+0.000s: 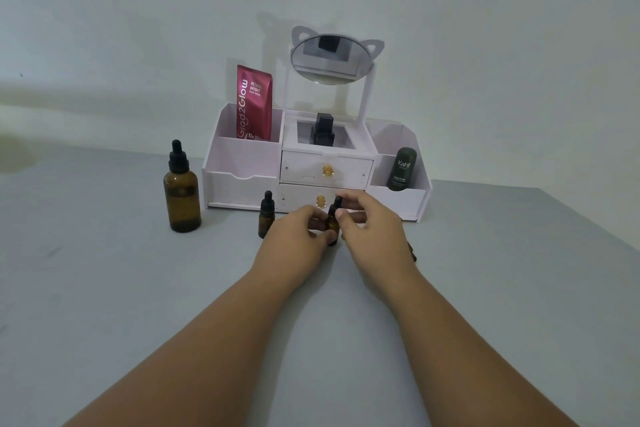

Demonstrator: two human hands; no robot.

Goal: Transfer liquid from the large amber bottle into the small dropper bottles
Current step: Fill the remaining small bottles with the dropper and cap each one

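Two hands meet at the centre of the frame on one small dropper bottle (pixel 333 224). The left hand (pixel 298 241) has its grip clamped round the amber body, fingers and thumb curled on it. The right hand (pixel 372 227) has its grip pinched on the black dropper cap (pixel 337 202) at the top. I see the bottle standing upright, low over the grey counter (pixel 138 288), but I cannot tell whether its base touches. Just left of the left hand stands a second dropper bottle (pixel 266 215), capped and upright on the counter, touching neither hand. Further left, well apart from both, is the large amber bottle (pixel 181 192), upright with its black dropper top on. A dark sliver (pixel 412 251) shows past the right edge of the right hand; I cannot tell what it is. Behind everything, against the pale wall (pixel 104 10), sits a white organiser (pixel 242 156) with two drawers with gold knobs. A red pouch (pixel 254 102) stands in its left bin, a black bottle (pixel 322 130) in the middle well and a dark green tube (pixel 400 168) in the right bin. A round mirror (pixel 330 59) with cat ears rises above it.
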